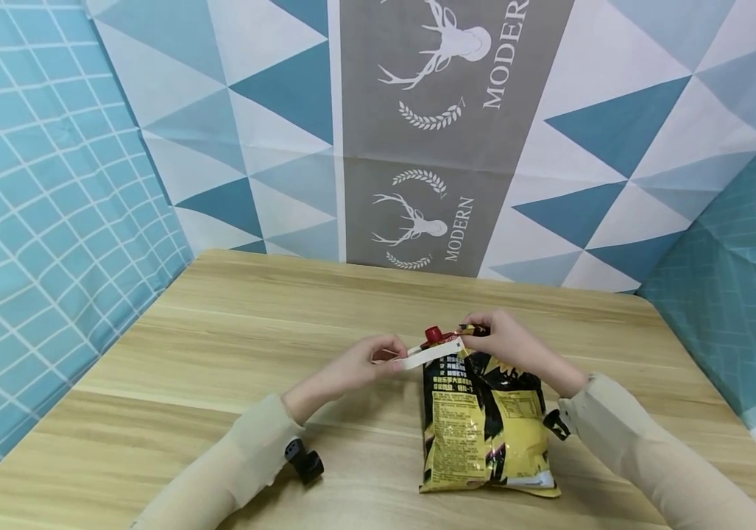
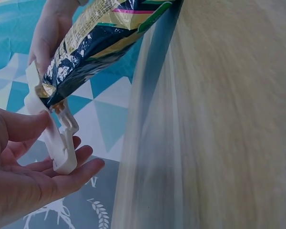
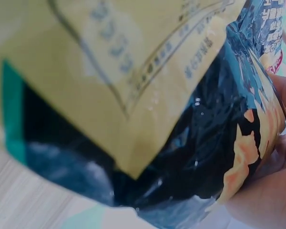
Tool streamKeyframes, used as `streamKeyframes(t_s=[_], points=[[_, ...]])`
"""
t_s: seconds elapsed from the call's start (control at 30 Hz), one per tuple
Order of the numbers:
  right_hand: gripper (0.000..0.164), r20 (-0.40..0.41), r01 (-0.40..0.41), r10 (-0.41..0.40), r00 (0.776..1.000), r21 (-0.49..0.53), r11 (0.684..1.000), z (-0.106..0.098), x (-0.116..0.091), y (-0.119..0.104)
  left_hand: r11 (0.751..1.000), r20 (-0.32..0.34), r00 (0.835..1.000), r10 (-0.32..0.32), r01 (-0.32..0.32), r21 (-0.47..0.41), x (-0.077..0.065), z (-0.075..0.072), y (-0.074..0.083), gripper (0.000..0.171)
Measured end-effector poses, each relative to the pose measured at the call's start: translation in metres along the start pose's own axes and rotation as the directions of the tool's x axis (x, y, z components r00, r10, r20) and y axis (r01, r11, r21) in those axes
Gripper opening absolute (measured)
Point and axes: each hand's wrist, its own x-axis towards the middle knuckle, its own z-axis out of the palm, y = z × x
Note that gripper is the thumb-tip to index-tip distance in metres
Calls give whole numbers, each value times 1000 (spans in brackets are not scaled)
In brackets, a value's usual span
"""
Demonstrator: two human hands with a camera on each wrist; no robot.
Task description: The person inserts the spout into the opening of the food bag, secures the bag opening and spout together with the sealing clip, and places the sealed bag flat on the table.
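Note:
A yellow and black snack bag (image 1: 460, 430) stands on the table with its printed back facing me. At its top edge lies a white bag clip (image 1: 432, 355), and a red cap (image 1: 433, 336) shows just behind it. My left hand (image 1: 359, 364) pinches the clip's left end; in the left wrist view the thumb presses on the clip (image 2: 62, 148) and the fingers lie beneath. The clip's two arms are spread at that end, with the bag's gathered edge between them further along. My right hand (image 1: 515, 347) grips the bag's top right corner, its fingers partly hidden behind the film.
The wood-grain table (image 1: 232, 353) reaches back to a patterned cloth (image 1: 285, 132) with triangles and deer heads. Blue gridded cloth (image 1: 40, 169) hangs along the left side, and teal cloth (image 1: 742, 280) along the right. Black wrist mounts (image 1: 305, 462) sit at both cuffs.

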Motion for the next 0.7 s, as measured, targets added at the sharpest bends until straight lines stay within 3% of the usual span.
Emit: streamKeyframes(t_s=[0.27,0.57,0.7], points=[[34,-20,-8,8,1000,-7,1000,3,-2,0,1000,-19,1000,6,-6,-2,5,5,4,11],[33,-61,11,-14,998,-43,999,6,-1,-2,999,-37,999,-7,6,-41,8,6,7,13],[25,-71,18,-21,997,-39,999,8,-1,-3,998,-28,1000,8,-9,-59,9,6,9,12]])
